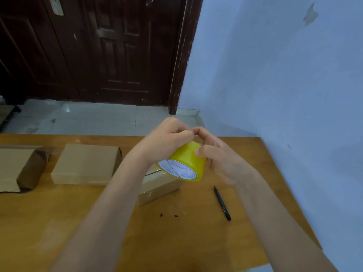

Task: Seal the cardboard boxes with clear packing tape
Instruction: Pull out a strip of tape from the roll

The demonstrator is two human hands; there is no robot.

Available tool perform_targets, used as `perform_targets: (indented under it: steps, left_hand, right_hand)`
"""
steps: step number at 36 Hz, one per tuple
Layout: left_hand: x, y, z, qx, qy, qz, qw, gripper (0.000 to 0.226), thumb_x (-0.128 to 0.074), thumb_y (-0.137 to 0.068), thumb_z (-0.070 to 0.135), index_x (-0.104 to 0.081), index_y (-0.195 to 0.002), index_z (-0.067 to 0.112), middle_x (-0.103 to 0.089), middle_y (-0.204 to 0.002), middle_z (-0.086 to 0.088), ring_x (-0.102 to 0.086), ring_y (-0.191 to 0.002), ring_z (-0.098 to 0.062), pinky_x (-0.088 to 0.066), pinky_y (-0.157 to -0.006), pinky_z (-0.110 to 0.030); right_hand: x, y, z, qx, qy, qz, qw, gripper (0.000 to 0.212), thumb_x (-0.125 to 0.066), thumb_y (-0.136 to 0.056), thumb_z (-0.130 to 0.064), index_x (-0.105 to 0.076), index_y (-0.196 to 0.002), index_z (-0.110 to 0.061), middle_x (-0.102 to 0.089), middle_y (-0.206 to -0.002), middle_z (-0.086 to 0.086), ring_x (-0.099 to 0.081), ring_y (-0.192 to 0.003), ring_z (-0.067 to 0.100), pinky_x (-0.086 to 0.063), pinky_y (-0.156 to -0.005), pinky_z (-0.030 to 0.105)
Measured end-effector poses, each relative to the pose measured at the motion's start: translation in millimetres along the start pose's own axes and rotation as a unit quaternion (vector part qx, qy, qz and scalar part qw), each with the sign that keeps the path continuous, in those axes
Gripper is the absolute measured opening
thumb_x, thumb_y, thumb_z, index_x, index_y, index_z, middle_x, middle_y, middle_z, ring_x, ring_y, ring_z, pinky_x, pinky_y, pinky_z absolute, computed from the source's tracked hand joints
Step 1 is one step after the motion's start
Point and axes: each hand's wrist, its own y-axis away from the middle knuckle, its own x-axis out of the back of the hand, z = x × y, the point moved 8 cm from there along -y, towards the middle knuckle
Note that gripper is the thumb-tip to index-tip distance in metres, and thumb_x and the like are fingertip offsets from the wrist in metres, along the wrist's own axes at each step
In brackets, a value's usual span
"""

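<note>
A yellow-tinted roll of packing tape [186,163] with a white printed core is held in the air above the table, between both hands. My left hand [165,138] curls over the roll's top from the left, its fingertips pinching at the tape's surface. My right hand [218,156] grips the roll from the right, thumb and fingers wrapped on it. Under the roll lies a small cardboard box [157,188], partly hidden by my left forearm. A larger flat cardboard box [86,163] lies to its left.
At the far left edge lies another cardboard box [17,169] with brown tape on its end. A black pen-shaped cutter [223,203] lies to the right of the small box on the wooden table [59,222]. A blue wall borders the table's right side.
</note>
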Motion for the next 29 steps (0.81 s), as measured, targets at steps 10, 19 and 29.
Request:
perform_targets:
  steps: [10,19,29]
  left_hand:
    - [9.7,7.6,-6.1,-0.010,0.176,0.164,0.971,0.027,-0.047,-0.061,0.026,-0.054,-0.050,0.003,-0.040,-0.056,-0.010,-0.036,-0.057,-0.017,-0.030,-0.049,-0.022]
    - [-17.2,-0.9,12.5,-0.025,0.102,0.018,0.994,0.024,-0.049,-0.072,0.008,-0.050,-0.069,-0.015,-0.038,-0.061,-0.015,-0.035,-0.056,-0.017,-0.026,-0.050,-0.026]
    - [-34.9,-5.8,-5.1,0.033,0.067,-0.010,0.997,0.022,-0.055,-0.064,0.033,-0.057,-0.061,0.011,-0.044,-0.057,0.001,-0.041,-0.055,-0.010,-0.032,-0.051,-0.020]
  right_hand:
    - [25.0,20.8,-29.7,0.091,0.046,0.054,0.993,0.035,-0.076,-0.065,-0.055,-0.071,-0.092,-0.033,-0.067,-0.086,-0.011,-0.061,-0.081,0.006,-0.049,-0.073,0.018]
    - [43.3,31.8,-43.9,0.124,0.115,0.055,0.984,0.011,-0.068,-0.075,-0.028,-0.073,-0.085,-0.031,-0.065,-0.074,-0.010,-0.059,-0.066,0.004,-0.046,-0.059,0.015]
    - [50.0,30.2,-31.7,0.107,0.186,0.021,0.977,0.017,-0.064,-0.078,-0.037,-0.070,-0.091,-0.028,-0.066,-0.079,-0.006,-0.060,-0.072,0.008,-0.047,-0.060,0.017]
